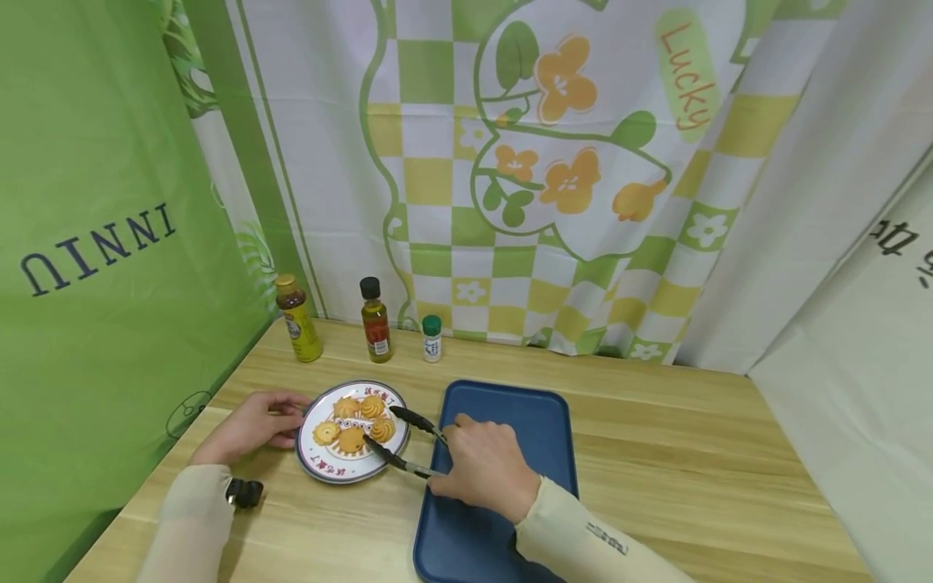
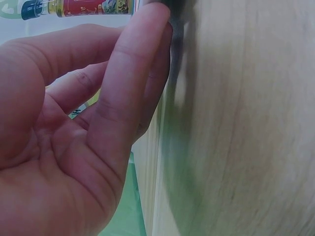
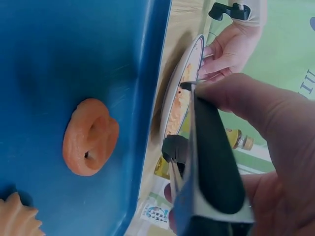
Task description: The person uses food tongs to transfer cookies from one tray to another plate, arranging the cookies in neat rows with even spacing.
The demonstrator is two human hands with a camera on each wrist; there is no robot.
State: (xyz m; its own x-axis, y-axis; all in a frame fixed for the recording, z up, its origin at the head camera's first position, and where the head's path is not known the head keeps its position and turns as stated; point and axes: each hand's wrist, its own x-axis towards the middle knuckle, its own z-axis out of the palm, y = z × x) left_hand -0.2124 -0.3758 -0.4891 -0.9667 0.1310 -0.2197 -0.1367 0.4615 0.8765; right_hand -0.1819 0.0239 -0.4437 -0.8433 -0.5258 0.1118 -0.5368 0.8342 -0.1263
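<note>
My right hand (image 1: 484, 465) grips metal tongs (image 1: 419, 470) with black tips. The tips reach over the right side of a white plate (image 1: 321, 405) and stand apart, one on either side of a swirled cookie (image 1: 382, 430). Several golden cookies lie on the plate, among them a ring-shaped one (image 1: 325, 433). At the plate's left rim, my left hand (image 1: 258, 425) holds the edge between thumb and fingers. Under the right forearm is a blue tray (image 1: 510, 397); in the right wrist view it bears a pretzel-shaped cookie (image 3: 74, 147) and a ridged cookie (image 3: 19, 219).
Behind the plate stand a yellow bottle (image 1: 304, 340) with an orange cap, a black-capped bottle (image 1: 376, 328) and a small green-capped shaker (image 1: 432, 340). The wooden table (image 1: 670, 453) runs back to a patterned curtain (image 1: 503, 283). Green cloth (image 1: 95, 324) hangs at the left.
</note>
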